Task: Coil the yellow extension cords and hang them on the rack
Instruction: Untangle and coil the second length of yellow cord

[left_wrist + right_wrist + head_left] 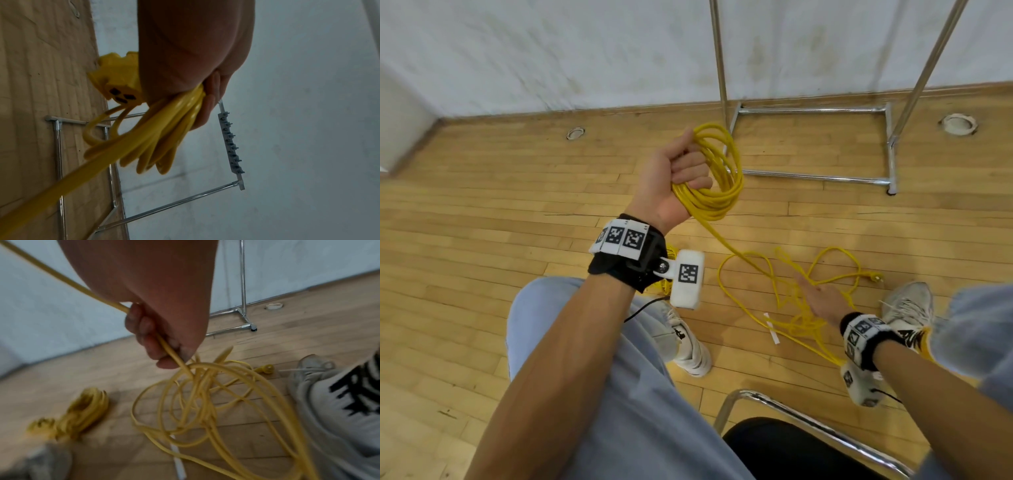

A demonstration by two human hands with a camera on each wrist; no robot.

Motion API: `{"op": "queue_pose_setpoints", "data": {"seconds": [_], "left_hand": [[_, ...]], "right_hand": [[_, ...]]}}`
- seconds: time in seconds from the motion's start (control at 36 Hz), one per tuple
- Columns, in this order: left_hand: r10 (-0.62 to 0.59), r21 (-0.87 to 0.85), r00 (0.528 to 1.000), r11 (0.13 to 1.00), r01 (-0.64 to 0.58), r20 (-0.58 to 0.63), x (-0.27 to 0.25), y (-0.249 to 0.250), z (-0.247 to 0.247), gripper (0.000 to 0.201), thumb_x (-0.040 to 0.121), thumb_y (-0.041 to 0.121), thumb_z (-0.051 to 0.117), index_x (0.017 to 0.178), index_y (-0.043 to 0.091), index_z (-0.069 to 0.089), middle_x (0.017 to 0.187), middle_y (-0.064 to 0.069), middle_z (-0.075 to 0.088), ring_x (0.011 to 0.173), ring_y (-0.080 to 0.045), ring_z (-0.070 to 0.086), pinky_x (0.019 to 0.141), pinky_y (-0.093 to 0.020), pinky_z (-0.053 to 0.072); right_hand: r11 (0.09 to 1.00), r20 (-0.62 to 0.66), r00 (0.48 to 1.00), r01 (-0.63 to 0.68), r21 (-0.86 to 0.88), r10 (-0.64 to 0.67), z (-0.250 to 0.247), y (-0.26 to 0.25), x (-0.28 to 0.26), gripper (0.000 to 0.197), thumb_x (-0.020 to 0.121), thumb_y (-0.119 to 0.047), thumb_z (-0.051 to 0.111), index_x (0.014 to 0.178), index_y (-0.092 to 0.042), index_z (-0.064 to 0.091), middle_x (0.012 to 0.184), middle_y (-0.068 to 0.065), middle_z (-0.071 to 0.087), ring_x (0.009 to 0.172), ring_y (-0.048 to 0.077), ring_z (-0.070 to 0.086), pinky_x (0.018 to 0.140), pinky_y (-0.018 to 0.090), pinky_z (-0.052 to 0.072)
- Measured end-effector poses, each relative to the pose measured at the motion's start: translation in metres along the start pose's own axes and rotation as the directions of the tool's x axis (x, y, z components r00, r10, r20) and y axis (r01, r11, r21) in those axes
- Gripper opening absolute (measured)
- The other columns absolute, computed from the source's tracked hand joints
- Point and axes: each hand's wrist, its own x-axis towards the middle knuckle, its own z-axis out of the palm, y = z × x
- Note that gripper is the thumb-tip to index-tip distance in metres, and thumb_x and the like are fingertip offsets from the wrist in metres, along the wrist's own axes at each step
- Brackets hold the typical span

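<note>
Loops of yellow extension cord point(717, 178) hang bunched in my left hand point(674, 178), which I hold raised in front of me with the fingers curled round the top of the coil. From the left wrist view my fingertips point(211, 104) press the strands into the palm, and the cord's yellow socket block point(119, 82) sits just beside the heel of that hand, on the floor side of the grip. One strand leaves the bottom of the coil and runs down and away to my right hand point(822, 299), low near the floor. That right grip is closed round the strand: in the right wrist view the cord point(168, 350) enters above the fingers point(144, 335) and comes out below them, between fingers and thumb. Directly beneath this hand the slack lies in a loose tangle point(205, 402) on the wooden floor point(482, 222), and the pronged plug end point(875, 277) rests on the boards just beyond the tangle, near my right shoe point(909, 305). A second yellow cord bundle point(82, 408) lies on the floor to the left of the right grip, blurred. A strip of white tape point(772, 329) lies under the tangle. The chrome rack point(815, 144) stands beyond the raised coil, against the wall, well apart from both hands; its hook bar point(231, 144) shows past my left fingers. A chair frame point(808, 421) is beneath my right forearm.
</note>
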Motion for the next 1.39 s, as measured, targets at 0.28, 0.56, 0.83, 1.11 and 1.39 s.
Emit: {"op": "queue_pose_setpoints", "data": {"seconds": [0.28, 0.56, 0.83, 1.11, 1.39], "left_hand": [[-0.295, 0.443, 0.955, 0.853, 0.275, -0.026, -0.015, -0.011, -0.006, 0.028, 0.105, 0.022, 0.039, 0.078, 0.016, 0.043, 0.051, 0.011, 0.016, 0.033, -0.002, 0.026, 0.041, -0.019, 0.019], [-0.421, 0.844, 0.858, 0.308, 0.440, -0.293, -0.015, -0.048, -0.016, 0.060, 0.106, 0.020, 0.046, 0.047, 0.028, 0.035, 0.042, 0.010, 0.023, 0.039, -0.007, 0.016, 0.042, -0.022, 0.019], [-0.011, 0.780, 0.880, 0.458, 0.427, -0.476, 0.000, -0.076, -0.035, 0.045, 0.103, 0.043, 0.056, 0.066, 0.025, 0.038, 0.053, 0.006, 0.028, 0.044, -0.011, 0.025, 0.043, -0.022, 0.024], [-0.017, 0.359, 0.900, 0.913, 0.191, -0.435, 0.006, -0.079, -0.036, 0.033, 0.100, 0.031, 0.044, 0.069, 0.022, 0.048, 0.050, 0.009, 0.032, 0.041, -0.006, 0.028, 0.044, -0.022, 0.027], [0.043, 0.046, 0.909, 0.999, -0.026, -0.416, -0.003, -0.079, -0.027, 0.043, 0.097, 0.026, 0.041, 0.057, 0.015, 0.049, 0.067, -0.007, 0.048, 0.060, -0.023, 0.055, 0.063, -0.030, 0.053]], "right_hand": [[0.883, -0.326, 0.914, -0.065, 0.466, 0.239, -0.063, -0.058, 0.017, 0.062, 0.091, -0.070, 0.058, 0.067, -0.014, 0.047, 0.065, 0.007, 0.044, 0.058, 0.023, 0.041, 0.053, 0.031, 0.034], [0.714, -0.230, 0.968, 0.092, 0.694, 0.099, -0.097, -0.131, 0.005, 0.044, 0.099, -0.050, 0.061, 0.069, -0.022, 0.043, 0.059, -0.003, 0.032, 0.045, 0.012, 0.026, 0.042, 0.022, 0.020], [0.732, 0.025, 0.908, 0.321, 0.601, -0.419, -0.091, -0.192, -0.068, 0.031, 0.101, -0.018, 0.048, 0.092, 0.003, 0.069, 0.068, 0.000, 0.047, 0.048, 0.010, 0.026, 0.048, 0.029, 0.013], [0.701, -0.052, 0.710, 0.703, 0.116, -0.703, -0.032, -0.202, -0.104, 0.038, 0.105, -0.015, 0.054, 0.071, -0.028, 0.061, 0.059, -0.027, 0.058, 0.057, -0.005, 0.058, 0.056, 0.009, 0.040], [0.656, -0.095, 0.650, 0.752, -0.063, -0.754, -0.009, -0.200, -0.107, 0.027, 0.103, -0.019, 0.058, 0.084, -0.010, 0.074, 0.076, 0.003, 0.072, 0.073, 0.016, 0.064, 0.071, 0.034, 0.047]]}}
